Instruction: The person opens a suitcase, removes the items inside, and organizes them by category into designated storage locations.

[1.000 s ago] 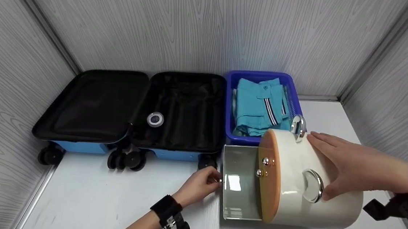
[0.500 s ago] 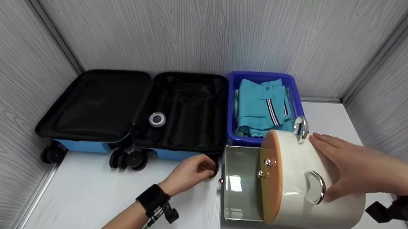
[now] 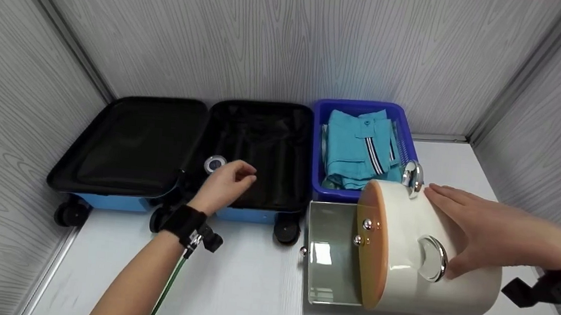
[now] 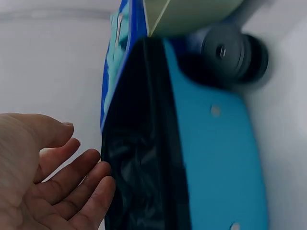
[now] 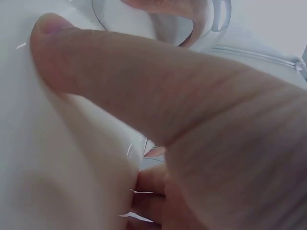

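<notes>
While the right hand (image 3: 494, 234) lies flat, fingers straight, on the cream cylindrical case (image 3: 433, 249) lying on its side on the white table (image 3: 250, 285), the left hand (image 3: 226, 183) hovers with relaxed fingers, holding nothing, over the open blue suitcase (image 3: 181, 144); blue basket (image 3: 320, 130) of folded teal shirts (image 3: 359, 143) behind.

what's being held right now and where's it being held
The right hand rests on the cream case, on its curved side. The left hand holds nothing.

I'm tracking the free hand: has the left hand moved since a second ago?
Yes. The left hand has gone from the door knob of the white appliance leftward and back, over the open suitcase.
</notes>
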A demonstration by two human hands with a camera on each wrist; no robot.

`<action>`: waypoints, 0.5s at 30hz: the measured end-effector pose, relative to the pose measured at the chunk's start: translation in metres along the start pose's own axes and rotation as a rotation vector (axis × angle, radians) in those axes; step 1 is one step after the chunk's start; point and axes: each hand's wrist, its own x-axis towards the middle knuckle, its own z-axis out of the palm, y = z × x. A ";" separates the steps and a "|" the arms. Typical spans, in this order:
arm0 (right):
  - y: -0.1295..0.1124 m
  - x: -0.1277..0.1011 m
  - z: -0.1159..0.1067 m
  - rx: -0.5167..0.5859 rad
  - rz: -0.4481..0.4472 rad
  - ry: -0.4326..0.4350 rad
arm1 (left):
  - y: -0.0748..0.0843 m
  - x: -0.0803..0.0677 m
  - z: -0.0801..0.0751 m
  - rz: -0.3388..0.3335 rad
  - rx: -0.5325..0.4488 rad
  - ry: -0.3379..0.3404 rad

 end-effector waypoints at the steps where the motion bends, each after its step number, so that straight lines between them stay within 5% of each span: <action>1: 0.000 0.000 0.000 0.003 0.003 -0.004 | -0.004 0.005 -0.005 -0.008 0.009 0.006; 9: -0.001 -0.004 0.001 0.005 0.000 0.010 | -0.038 0.033 -0.031 -0.120 0.055 -0.021; 15: -0.002 -0.003 0.001 0.005 -0.017 0.008 | -0.058 0.041 -0.044 -0.231 0.071 -0.245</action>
